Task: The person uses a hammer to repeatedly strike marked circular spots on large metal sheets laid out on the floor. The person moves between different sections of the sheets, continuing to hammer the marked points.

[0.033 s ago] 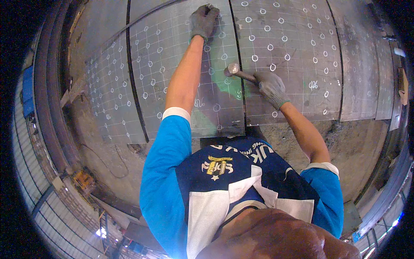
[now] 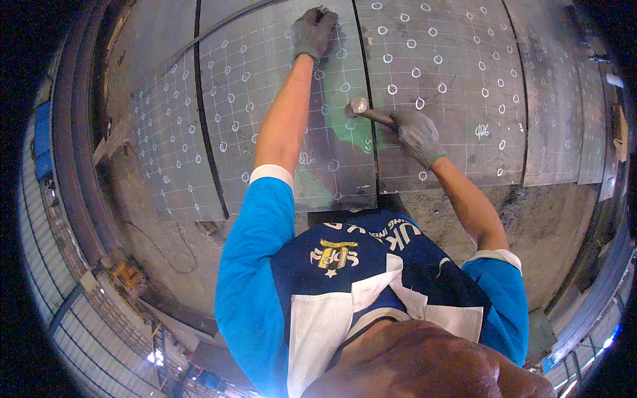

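Note:
My left hand [image 2: 314, 33], in a grey knit glove, is stretched far forward over a dark steel plate [image 2: 279, 129]. Its fingers are drawn together at the plate's far part; a small pale bit shows at their tips, too small to name. My right hand [image 2: 419, 138], gloved alike, grips the handle of a hammer [image 2: 359, 106]. The hammer's round metal head points left, over the same plate, while its handle crosses the dark gap beside it. White grid lines and small circles are drawn across the plate, with green patches near the hammer.
A marked steel plate [image 2: 458, 79] lies to the right, across a narrow gap, and another marked plate [image 2: 172, 132] lies at the left. Long steel beams [image 2: 83, 99] line the far left. On the dirty floor [image 2: 166, 245] a thin cable curls near a yellow machine [image 2: 129, 278].

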Tool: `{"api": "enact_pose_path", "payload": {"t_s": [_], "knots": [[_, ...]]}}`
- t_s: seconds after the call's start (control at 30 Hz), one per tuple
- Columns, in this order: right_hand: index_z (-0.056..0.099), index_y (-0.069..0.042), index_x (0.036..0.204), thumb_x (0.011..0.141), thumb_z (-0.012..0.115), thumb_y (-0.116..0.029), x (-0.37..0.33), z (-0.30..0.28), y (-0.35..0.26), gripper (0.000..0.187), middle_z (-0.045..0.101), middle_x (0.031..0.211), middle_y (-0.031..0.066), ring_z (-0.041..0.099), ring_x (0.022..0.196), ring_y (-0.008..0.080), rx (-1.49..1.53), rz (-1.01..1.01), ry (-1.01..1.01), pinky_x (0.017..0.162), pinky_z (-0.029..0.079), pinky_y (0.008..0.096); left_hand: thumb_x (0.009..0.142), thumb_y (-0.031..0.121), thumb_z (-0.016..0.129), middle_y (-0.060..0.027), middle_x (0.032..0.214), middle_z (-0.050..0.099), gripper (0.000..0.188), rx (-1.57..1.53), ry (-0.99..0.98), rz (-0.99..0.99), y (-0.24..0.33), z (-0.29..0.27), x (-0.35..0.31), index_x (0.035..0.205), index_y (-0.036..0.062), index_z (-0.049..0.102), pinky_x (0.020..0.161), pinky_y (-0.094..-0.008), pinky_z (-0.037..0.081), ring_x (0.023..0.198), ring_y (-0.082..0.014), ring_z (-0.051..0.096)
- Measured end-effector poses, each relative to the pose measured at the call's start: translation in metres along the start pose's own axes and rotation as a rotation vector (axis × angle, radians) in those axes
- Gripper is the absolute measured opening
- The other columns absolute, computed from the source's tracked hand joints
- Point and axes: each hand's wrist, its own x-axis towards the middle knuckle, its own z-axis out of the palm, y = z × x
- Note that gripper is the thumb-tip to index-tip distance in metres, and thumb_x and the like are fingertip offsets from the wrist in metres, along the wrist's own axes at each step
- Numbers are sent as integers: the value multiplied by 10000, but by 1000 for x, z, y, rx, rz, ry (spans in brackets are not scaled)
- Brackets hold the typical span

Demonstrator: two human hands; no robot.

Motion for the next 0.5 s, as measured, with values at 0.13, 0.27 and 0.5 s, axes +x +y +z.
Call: {"api": "enact_pose_path", "payload": {"t_s": [0.13,0.27,0.5], "knots": [[653,-61,1014,966,545,-224,0,2,7,201,672,957,211,649,905,420,27,-32,45,780,478,521,924,370,684,-165,1087,772,460,25,-28,1,37,-5,-14,1228,27,717,846,-406,572,937,-294,739],[644,-43,991,1019,541,-277,29,-9,15,257,651,929,228,633,871,433,61,-115,129,757,464,515,881,450,694,-169,1035,763,464,100,-4,85,14,-2,1,1120,54,728,869,-437,555,955,-346,723],[548,-53,1192,1045,473,-215,167,-140,-33,231,656,915,192,653,821,403,385,-336,466,736,501,480,918,441,679,-178,1145,744,458,62,1,113,8,2,-7,1208,88,707,926,-428,547,1059,-348,709]]}}
